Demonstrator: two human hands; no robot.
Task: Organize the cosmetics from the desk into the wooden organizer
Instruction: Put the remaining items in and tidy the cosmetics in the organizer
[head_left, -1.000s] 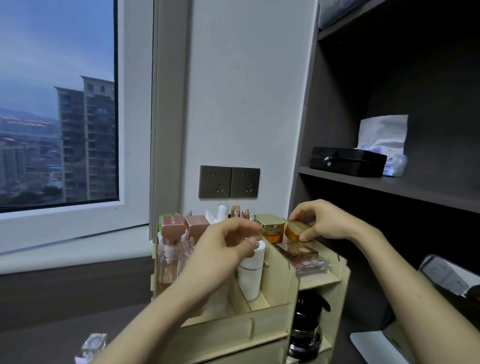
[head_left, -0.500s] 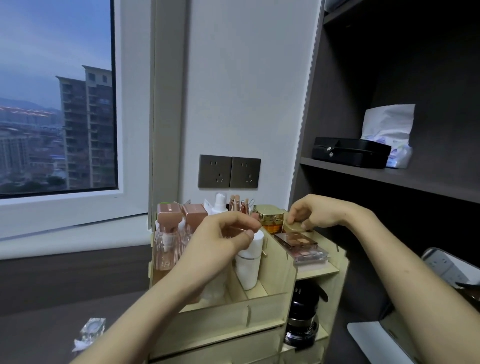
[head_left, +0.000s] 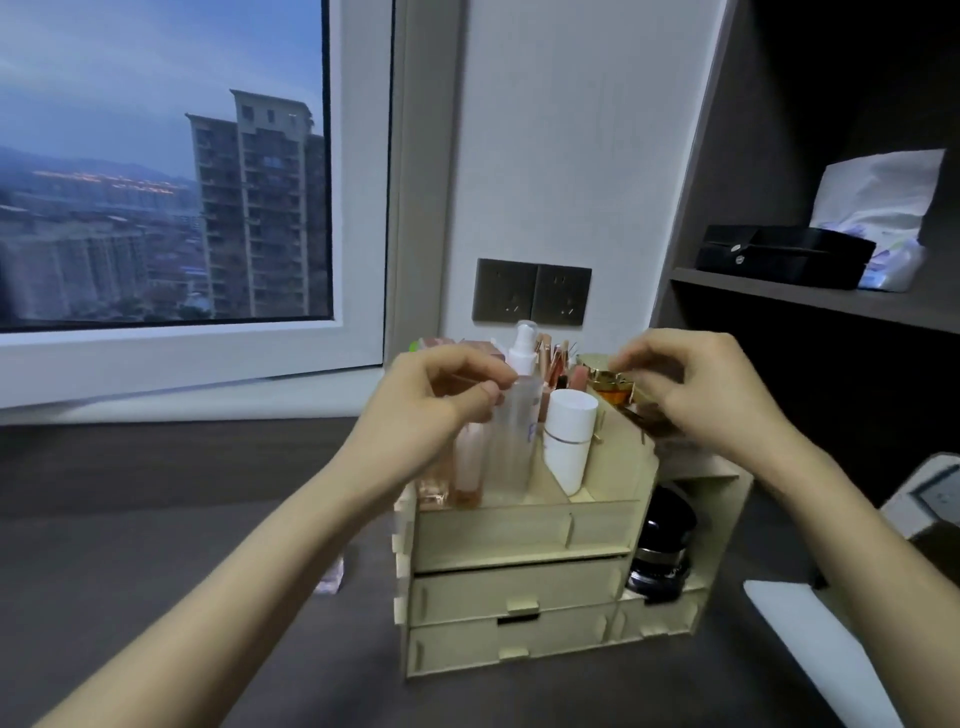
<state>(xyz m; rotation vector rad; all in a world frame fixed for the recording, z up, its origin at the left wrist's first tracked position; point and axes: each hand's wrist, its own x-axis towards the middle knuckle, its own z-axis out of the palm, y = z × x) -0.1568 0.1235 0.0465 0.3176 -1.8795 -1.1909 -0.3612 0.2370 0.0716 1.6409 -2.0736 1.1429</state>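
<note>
The pale wooden organizer (head_left: 519, 530) stands on the dark desk, with drawers in front and open compartments on top. My left hand (head_left: 436, 400) is curled at the top left, its fingertips pinching the shoulder of a clear spray bottle (head_left: 514, 431). To the right, my right hand (head_left: 706, 395) is curled over the top shelf, its fingertips on a gold-lidded amber jar (head_left: 608, 382). Between the hands stands a white bottle (head_left: 569, 441). Pink bottles (head_left: 467, 467) sit partly hidden behind my left wrist. Motion blurs both hands.
A black jar (head_left: 665, 545) sits in the organizer's right side compartment. A small clear glass item (head_left: 330, 577) lies on the desk to the left. A white object (head_left: 810, 639) lies at the right, and a dark shelf (head_left: 810, 299) holds a black box and tissues.
The view has dropped and now shows the drawers. My left hand has shifted onto the clear spray bottle. My right hand stays at the gold jars and now covers the palette.
</note>
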